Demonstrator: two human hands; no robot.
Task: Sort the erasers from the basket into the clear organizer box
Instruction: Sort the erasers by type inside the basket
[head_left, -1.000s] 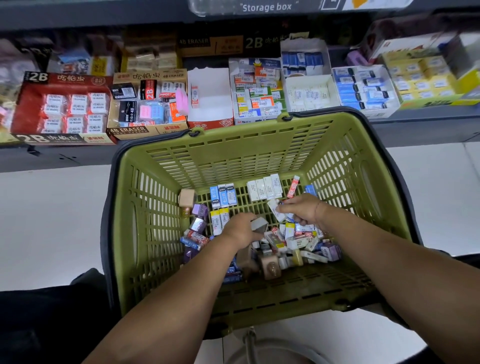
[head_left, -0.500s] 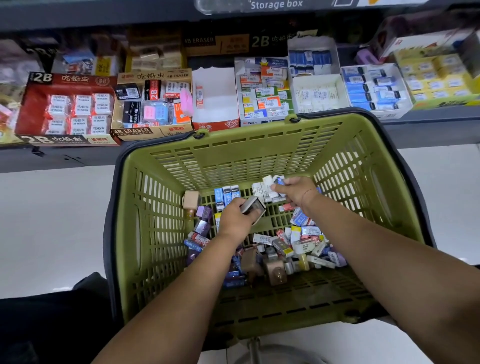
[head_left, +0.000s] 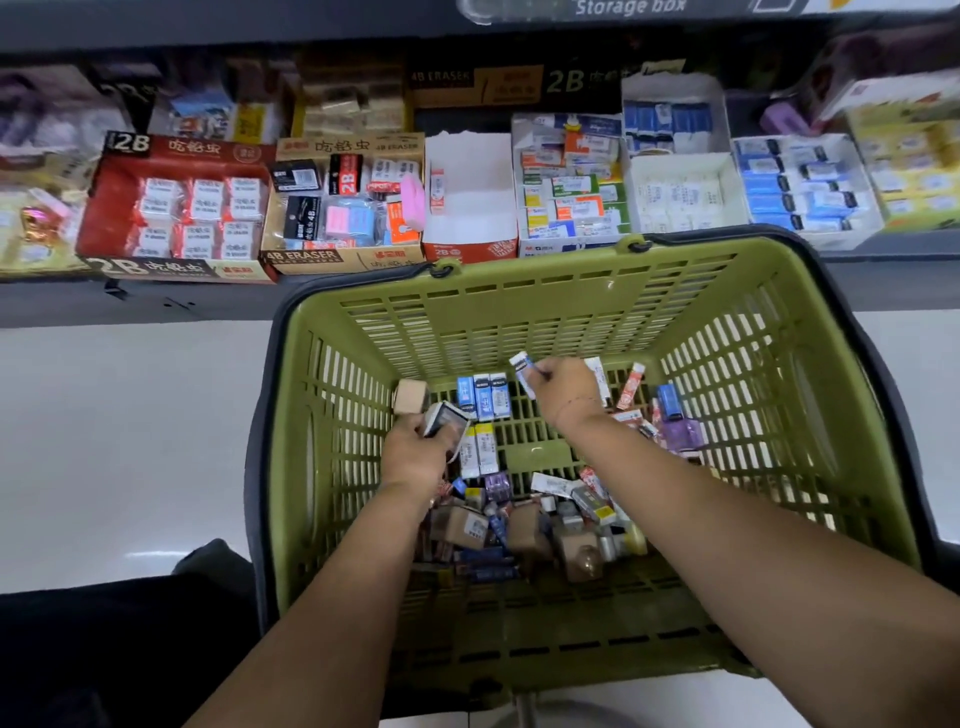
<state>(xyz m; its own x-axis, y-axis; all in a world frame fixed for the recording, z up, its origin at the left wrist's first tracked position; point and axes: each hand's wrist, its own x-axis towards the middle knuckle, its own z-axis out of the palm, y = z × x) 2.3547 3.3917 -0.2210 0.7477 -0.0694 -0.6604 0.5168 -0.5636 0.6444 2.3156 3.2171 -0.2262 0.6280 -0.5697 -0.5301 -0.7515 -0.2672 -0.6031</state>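
A green plastic basket (head_left: 519, 291) fills the middle of the view, with several small packaged erasers (head_left: 524, 514) piled on its floor. My left hand (head_left: 415, 452) is inside it at the left, shut on a dark grey eraser box (head_left: 444, 418). My right hand (head_left: 563, 387) is further back, holding a white and blue eraser (head_left: 522, 366) in its fingers. Three blue erasers (head_left: 483, 397) stand in a row between my hands. A clear box edge labelled "Storage box" (head_left: 628, 8) shows at the very top.
Behind the basket a shelf (head_left: 156, 301) carries open display boxes of erasers: a red 2B box (head_left: 171, 208), a 4B box (head_left: 343, 208), an almost bare white box (head_left: 467, 208) and blue and white packs (head_left: 800, 187). White floor lies left of the basket.
Both hands lifted from the pile and moved toward the back of the basket. The left took up a dark grey box and shifted left; the right holds a white and blue eraser.
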